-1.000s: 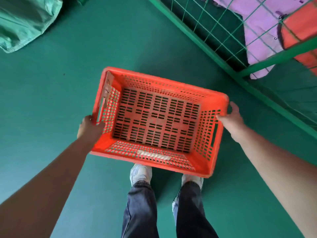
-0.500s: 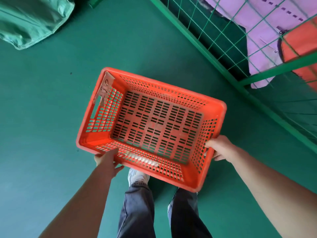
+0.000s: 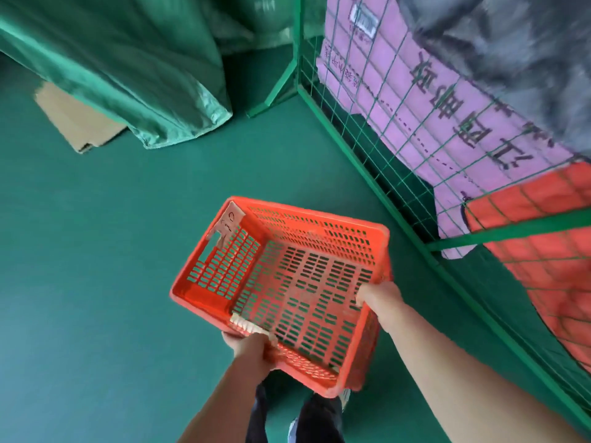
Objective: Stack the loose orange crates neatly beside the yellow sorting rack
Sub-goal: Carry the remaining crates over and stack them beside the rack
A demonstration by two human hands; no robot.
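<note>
**Step in hand: carrying.** The left hand grips the near rim of the orange crate, fingers curled round the edge. The crate hangs between the two sets of fingers, empty and tilted, and is judged clear of the floor. The right hand grips the right rim, fingers curled over it. The yellow rack is not in view.

**Next move, as judged:** locate the rack, keep both grips, and lower the crate level beside it.

**Writing:** a pale tab at the crate's far left corner, away from the left fingers, bears marks too small to read. Beyond the right fingers, a pink sheet behind the green wire cage carries large dark handwritten characters, which appear upside down. Its white label is blurred.
</note>
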